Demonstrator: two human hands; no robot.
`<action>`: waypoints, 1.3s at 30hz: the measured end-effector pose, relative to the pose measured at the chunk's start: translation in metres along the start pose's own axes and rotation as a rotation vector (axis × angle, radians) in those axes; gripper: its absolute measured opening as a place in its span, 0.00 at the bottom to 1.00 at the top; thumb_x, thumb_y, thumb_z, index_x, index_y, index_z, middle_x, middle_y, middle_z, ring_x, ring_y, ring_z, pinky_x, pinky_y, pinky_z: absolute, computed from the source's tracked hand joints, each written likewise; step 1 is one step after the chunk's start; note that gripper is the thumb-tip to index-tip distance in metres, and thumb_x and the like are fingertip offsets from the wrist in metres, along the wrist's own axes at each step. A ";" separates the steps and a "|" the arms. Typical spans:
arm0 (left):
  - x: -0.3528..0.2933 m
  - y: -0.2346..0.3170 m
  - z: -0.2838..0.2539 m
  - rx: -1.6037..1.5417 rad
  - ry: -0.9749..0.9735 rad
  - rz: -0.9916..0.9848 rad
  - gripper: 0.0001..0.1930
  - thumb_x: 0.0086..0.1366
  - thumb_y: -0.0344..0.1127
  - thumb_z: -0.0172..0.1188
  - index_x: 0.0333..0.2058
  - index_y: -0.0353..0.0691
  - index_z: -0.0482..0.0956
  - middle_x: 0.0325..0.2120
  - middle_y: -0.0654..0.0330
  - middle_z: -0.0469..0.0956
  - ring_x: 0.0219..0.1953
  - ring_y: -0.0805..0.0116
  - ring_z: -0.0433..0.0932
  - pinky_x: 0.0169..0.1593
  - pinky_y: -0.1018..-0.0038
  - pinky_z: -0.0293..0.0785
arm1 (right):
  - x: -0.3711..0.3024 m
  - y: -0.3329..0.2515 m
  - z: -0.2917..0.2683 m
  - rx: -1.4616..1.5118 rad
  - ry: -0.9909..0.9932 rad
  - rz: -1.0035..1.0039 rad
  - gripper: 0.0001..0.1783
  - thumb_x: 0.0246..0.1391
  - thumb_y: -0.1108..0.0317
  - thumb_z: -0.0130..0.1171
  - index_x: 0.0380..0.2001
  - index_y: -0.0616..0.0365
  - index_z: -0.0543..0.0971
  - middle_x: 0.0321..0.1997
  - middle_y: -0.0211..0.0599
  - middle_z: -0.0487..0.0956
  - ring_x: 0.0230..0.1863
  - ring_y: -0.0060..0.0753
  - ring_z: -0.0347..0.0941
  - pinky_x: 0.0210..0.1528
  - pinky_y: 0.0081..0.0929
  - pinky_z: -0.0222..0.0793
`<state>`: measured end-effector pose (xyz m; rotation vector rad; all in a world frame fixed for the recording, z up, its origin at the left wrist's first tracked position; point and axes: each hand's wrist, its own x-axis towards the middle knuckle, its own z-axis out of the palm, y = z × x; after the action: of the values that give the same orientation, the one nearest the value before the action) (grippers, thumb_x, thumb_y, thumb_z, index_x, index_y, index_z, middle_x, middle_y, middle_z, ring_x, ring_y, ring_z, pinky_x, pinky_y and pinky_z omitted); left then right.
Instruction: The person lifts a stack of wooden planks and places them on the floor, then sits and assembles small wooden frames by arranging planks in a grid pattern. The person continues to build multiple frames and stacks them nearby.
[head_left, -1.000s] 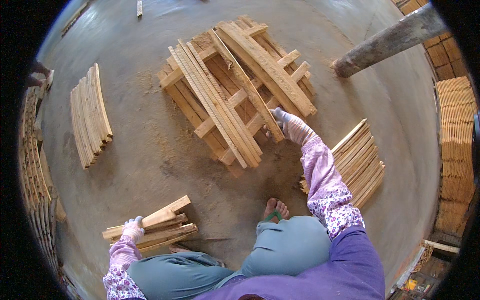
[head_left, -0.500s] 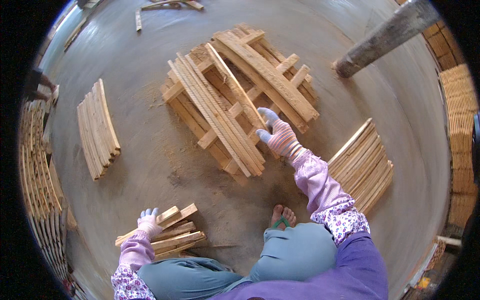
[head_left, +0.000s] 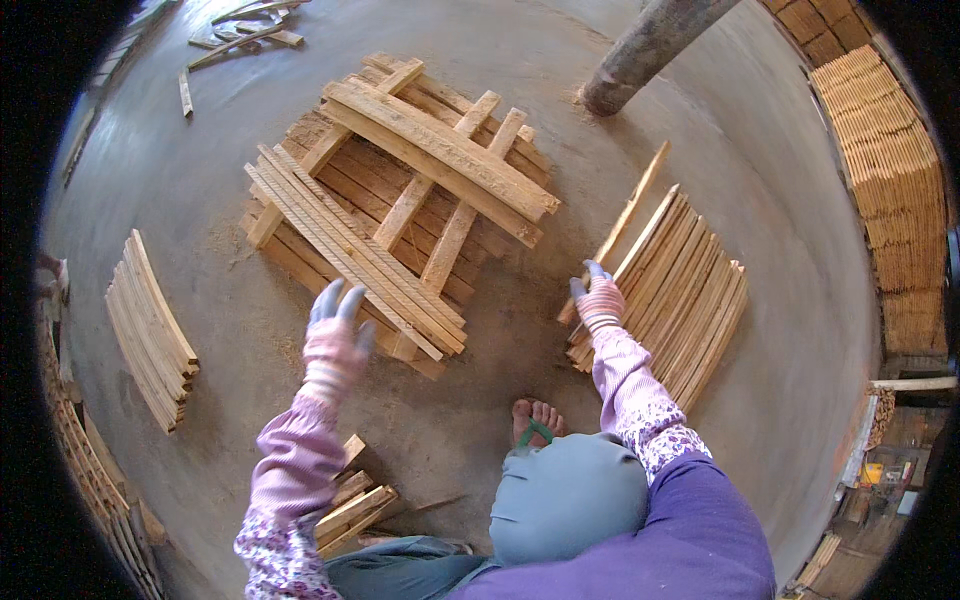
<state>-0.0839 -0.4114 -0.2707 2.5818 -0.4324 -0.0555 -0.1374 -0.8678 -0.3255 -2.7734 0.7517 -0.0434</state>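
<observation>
My right hand, in a striped glove, grips the near part of a wooden strip. That strip lies along the left side of a neat stack of strips on the floor. My left hand, gloved too, is open with fingers apart and holds nothing. Just beyond its fingertips is a row of thin wooden strips resting across a low wooden pallet. A thick plank lies on the pallet's far side. Whether my left fingertips touch the strips I cannot tell.
Short wood pieces lie beside my left forearm. Another strip stack stands at the left. A round post rises beyond the pallet. Loose scraps lie at the far left, and tall wood stacks line the right.
My right hand has carried a strip from the pallet to the right-hand stack. My left hand has risen from the short wood pieces toward the row of strips. The view has shifted right.
</observation>
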 end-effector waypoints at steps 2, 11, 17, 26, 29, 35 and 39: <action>0.027 0.021 0.021 0.043 0.065 -0.020 0.32 0.60 0.43 0.68 0.62 0.50 0.70 0.66 0.42 0.61 0.69 0.39 0.57 0.70 0.51 0.57 | 0.016 0.024 0.001 -0.098 -0.105 0.090 0.32 0.57 0.46 0.62 0.62 0.46 0.73 0.54 0.51 0.80 0.53 0.53 0.79 0.54 0.48 0.74; 0.091 0.062 0.027 0.070 -0.177 -0.484 0.45 0.59 0.69 0.63 0.72 0.68 0.56 0.75 0.42 0.36 0.76 0.34 0.34 0.73 0.42 0.43 | 0.045 -0.054 -0.049 -0.045 -0.089 -0.048 0.35 0.54 0.45 0.65 0.62 0.47 0.73 0.58 0.52 0.78 0.57 0.56 0.76 0.58 0.49 0.72; 0.095 0.064 0.042 0.071 -0.235 -0.487 0.44 0.59 0.67 0.62 0.71 0.66 0.58 0.75 0.43 0.26 0.75 0.33 0.22 0.74 0.41 0.29 | 0.033 -0.135 -0.029 -0.411 -0.098 -0.362 0.49 0.54 0.51 0.67 0.74 0.26 0.53 0.51 0.43 0.72 0.53 0.50 0.74 0.51 0.50 0.73; 0.092 0.064 0.024 0.034 -0.320 -0.533 0.43 0.63 0.67 0.59 0.73 0.66 0.53 0.75 0.45 0.21 0.75 0.38 0.17 0.75 0.43 0.26 | 0.031 -0.116 -0.005 0.840 -0.695 -0.119 0.24 0.65 0.68 0.59 0.61 0.67 0.74 0.54 0.41 0.82 0.52 0.29 0.78 0.56 0.28 0.73; 0.096 0.064 0.031 0.022 -0.341 -0.514 0.45 0.62 0.69 0.58 0.73 0.67 0.52 0.75 0.45 0.21 0.75 0.38 0.17 0.75 0.42 0.25 | 0.033 -0.115 -0.007 0.825 -0.925 -0.106 0.26 0.64 0.68 0.60 0.63 0.65 0.72 0.53 0.39 0.82 0.50 0.28 0.78 0.56 0.26 0.73; 0.094 0.059 0.036 0.032 -0.302 -0.500 0.46 0.61 0.70 0.59 0.73 0.65 0.52 0.75 0.44 0.22 0.75 0.37 0.20 0.74 0.41 0.27 | 0.024 -0.128 -0.008 0.940 -1.056 -0.055 0.24 0.64 0.68 0.60 0.60 0.64 0.74 0.48 0.29 0.81 0.45 0.20 0.75 0.51 0.24 0.73; 0.096 0.063 0.036 0.032 -0.299 -0.484 0.46 0.61 0.70 0.59 0.73 0.65 0.53 0.75 0.44 0.23 0.75 0.36 0.20 0.74 0.41 0.28 | 0.020 -0.129 -0.003 0.882 -1.015 -0.119 0.26 0.63 0.66 0.61 0.62 0.64 0.73 0.50 0.32 0.81 0.49 0.24 0.76 0.55 0.27 0.73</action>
<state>-0.0159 -0.5101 -0.2663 2.6578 0.0999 -0.6117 -0.0571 -0.7714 -0.2892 -1.6438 0.1859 0.7472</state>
